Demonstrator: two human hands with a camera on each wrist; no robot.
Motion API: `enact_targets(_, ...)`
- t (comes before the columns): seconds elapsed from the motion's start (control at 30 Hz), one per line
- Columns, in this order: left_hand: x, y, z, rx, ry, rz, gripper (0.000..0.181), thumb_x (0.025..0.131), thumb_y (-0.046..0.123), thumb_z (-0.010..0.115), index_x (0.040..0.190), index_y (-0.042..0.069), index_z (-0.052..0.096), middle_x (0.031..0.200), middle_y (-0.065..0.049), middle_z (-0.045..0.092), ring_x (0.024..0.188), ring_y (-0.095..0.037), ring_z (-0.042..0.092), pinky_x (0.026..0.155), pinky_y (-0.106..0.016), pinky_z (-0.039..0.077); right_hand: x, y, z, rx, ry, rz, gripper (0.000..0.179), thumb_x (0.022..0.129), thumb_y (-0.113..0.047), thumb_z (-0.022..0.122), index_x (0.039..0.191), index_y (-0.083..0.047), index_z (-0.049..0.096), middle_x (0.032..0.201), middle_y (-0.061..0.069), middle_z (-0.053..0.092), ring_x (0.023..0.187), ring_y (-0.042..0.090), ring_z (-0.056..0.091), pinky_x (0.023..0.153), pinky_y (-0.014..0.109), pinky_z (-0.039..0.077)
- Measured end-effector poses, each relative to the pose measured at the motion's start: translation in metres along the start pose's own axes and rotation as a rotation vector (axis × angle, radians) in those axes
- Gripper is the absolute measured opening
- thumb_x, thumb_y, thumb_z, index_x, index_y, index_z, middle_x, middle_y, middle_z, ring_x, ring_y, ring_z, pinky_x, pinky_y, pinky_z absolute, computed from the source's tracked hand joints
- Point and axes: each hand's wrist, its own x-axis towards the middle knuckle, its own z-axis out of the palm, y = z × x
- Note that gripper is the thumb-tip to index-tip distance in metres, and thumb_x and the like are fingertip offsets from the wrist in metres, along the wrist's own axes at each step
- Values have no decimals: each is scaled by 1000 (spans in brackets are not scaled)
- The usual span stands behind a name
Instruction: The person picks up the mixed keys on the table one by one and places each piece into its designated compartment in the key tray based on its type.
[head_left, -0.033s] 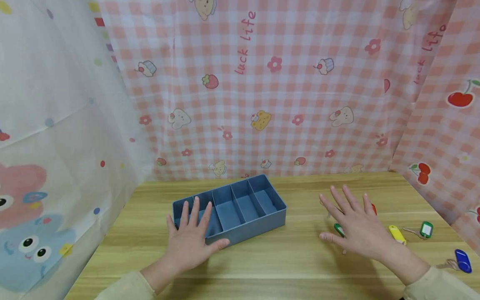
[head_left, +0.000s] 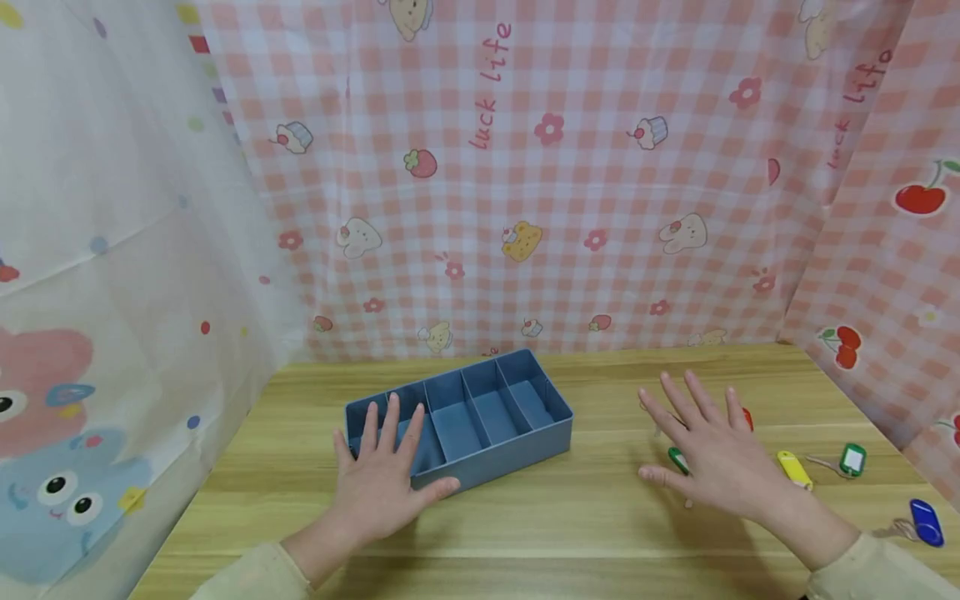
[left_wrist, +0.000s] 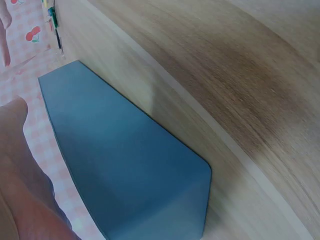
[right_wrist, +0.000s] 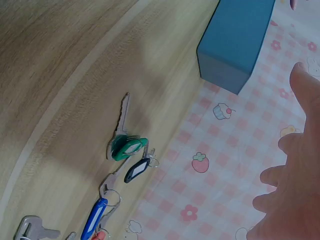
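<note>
Had both hands spread wide on my head cam: the left hand [head_left: 381,487] over the blue divided box [head_left: 502,458] at 6 o'clock, the right hand [head_left: 716,457] above tagged keys [head_left: 852,461] around 4 o'clock.

From the person's head, one camera looked forward and down over the wooden table [head_left: 555,533], far enough back to show the left hand [head_left: 378,492], right hand [head_left: 716,458] and patterned curtain [head_left: 465,200]. The left wrist view, rolled sideways, faced the side of the blue tray [left_wrist: 120,140] from close by. The right wrist view, rolled the opposite way, looked down on tagged keys [right_wrist: 122,149]. All three views shared the tray
</note>
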Motion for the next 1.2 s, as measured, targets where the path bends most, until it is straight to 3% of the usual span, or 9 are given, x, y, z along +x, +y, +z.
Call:
enact_targets(0.77,1,-2,-5,-13,31,-7,103,82,83,44,159,18,21,164,-16,6,148,-44,2,104,-80,2,5,4,2,39,3,20,91,88,-64,61,157,-13,30,160,22,19,147,45,6,109,71,-8)
enact_targets(0.97,-1,-5,-4,-53,111,-4,102,83,79,51,157,12,30,162,-22,16,146,-46,9,104,-79,2,4,9,3,37,55,11,93,87,-64,63,158,-14,28,159,23,23,146,45,11,108,74,-3)
enact_targets(1.2,0,-24,-2,-50,215,-27,101,82,72,60,152,2,37,156,-28,27,143,-48,20,103,-80,12,0,14,3,88,101,12,97,86,-59,68,160,-18,20,159,24,23,147,44,10,109,73,-4)
